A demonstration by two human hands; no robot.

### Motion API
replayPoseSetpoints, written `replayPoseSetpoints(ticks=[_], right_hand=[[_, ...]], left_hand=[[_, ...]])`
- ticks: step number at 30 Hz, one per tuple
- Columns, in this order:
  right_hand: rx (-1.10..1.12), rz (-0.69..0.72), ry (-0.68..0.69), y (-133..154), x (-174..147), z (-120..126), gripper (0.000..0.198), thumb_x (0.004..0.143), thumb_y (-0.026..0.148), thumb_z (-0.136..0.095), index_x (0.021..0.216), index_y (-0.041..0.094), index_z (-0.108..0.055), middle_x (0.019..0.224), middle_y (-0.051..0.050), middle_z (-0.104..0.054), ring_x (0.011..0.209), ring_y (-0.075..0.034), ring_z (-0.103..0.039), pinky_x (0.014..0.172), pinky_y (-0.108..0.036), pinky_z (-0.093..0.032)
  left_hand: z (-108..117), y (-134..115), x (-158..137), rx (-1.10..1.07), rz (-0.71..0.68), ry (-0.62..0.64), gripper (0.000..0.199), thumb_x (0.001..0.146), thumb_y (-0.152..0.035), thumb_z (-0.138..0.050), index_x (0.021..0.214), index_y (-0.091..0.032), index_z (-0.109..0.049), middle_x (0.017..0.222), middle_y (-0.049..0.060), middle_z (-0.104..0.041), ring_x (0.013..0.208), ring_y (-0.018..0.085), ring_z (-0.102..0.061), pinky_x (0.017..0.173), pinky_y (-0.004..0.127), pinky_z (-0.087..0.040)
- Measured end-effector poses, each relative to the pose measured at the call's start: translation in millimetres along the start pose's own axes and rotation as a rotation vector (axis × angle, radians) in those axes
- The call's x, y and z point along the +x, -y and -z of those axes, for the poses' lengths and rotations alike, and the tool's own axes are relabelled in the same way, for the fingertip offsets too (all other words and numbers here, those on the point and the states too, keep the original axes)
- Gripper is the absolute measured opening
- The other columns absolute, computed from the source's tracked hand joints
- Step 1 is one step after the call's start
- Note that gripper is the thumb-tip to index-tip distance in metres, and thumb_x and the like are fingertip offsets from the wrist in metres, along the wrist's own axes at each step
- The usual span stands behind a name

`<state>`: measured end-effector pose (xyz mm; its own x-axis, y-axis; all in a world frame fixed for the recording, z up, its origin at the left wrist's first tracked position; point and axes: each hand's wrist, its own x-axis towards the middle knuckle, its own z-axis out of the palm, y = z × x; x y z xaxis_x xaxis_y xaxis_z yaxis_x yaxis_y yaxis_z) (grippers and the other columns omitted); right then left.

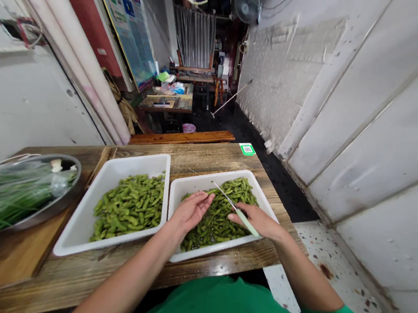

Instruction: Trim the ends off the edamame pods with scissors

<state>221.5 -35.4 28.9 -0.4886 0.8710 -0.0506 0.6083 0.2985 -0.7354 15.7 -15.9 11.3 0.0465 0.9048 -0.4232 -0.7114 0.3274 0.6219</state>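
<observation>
My right hand (258,220) grips scissors with pale green handles (247,222), their metal blades pointing up and left over the right white tub (173,192). My left hand (192,209) is just left of the blades, palm turned up and fingers curled together; anything pinched in them is too small to make out. Beneath both hands lie green edamame pods (219,224), wet-looking, in that tub. To its left, a second white tub (111,165) holds another heap of edamame pods (130,208).
Both tubs stand on a wooden table (209,156). At the left, a metal basin (44,215) with bagged green stalks (5,202) rests on a wooden board (21,260). A bench (184,137) lies beyond the table, and a white wall (354,93) runs along the right.
</observation>
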Motion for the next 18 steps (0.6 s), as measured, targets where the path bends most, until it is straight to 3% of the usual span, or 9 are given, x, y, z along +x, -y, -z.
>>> replayPoseSetpoints(ticks=[7, 14, 18], right_hand=[[0.014, -0.009, 0.012, 4.6, 0.8, -2.2, 0.045, 0.079, 0.054, -0.043, 0.084, 0.012, -0.058, 0.068, -0.004, -0.057, 0.061, -0.013, -0.049, 0.056, -0.023, -0.037], [0.098, 0.02, 0.045, 5.8, 0.2, -3.0, 0.042, 0.08, 0.053, -0.043, 0.083, 0.014, -0.057, 0.061, 0.0, -0.05, 0.055, -0.01, -0.045, 0.054, -0.021, -0.036], [0.095, 0.017, 0.077, 7.5, -1.1, -1.9, 0.041, 0.079, 0.051, -0.045, 0.084, 0.013, -0.058, 0.062, 0.0, -0.051, 0.056, -0.01, -0.045, 0.053, -0.021, -0.036]], left_hand=[[1.8, 3.9, -7.1, 0.152, 0.044, 0.084, 0.013, 0.065, -0.006, -0.064, 0.069, -0.011, -0.053, 0.073, 0.007, -0.065, 0.071, 0.013, -0.063, 0.066, 0.022, -0.052], [-0.9, 5.5, -14.7, 0.38, 0.016, 0.124, 0.033, 0.069, -0.017, -0.063, 0.102, -0.016, -0.054, 0.078, 0.006, -0.065, 0.067, 0.012, -0.062, 0.07, 0.031, -0.05], [-1.5, 7.8, -14.0, 0.428, -0.008, 0.132, 0.034, 0.064, -0.023, -0.069, 0.095, -0.014, -0.06, 0.077, 0.005, -0.065, 0.071, 0.012, -0.061, 0.071, 0.028, -0.047]])
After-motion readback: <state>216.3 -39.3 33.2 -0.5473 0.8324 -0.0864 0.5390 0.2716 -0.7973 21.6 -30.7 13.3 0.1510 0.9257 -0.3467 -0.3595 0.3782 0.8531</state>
